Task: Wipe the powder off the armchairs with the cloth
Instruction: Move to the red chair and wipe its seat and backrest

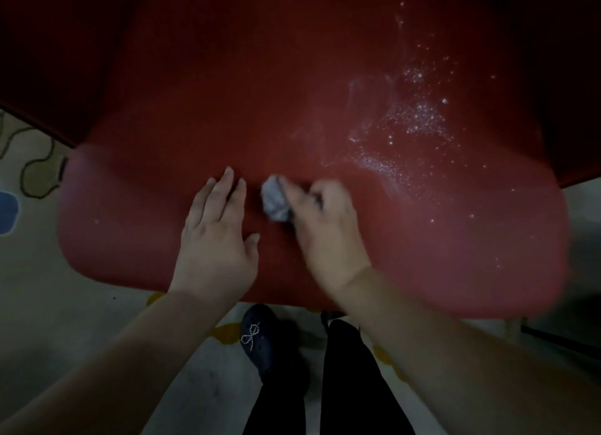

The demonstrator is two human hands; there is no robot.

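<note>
Right hand [325,229] bunches the soft, light cloth [275,203] on the red armchair seat [455,239]; left hand [216,236] lies flat beside it, powder [419,115] beyond.

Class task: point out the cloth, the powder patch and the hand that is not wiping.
cloth [275,199]: head view, middle of the crumpled wad.
powder [419,115]: head view, densest speckles on the seat.
left hand [216,236]: head view, back of the hand.

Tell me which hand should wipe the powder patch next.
Right. The right hand already grips the cloth and is nearer the powder on the red seat. The left hand lies flat, holding nothing.
</note>
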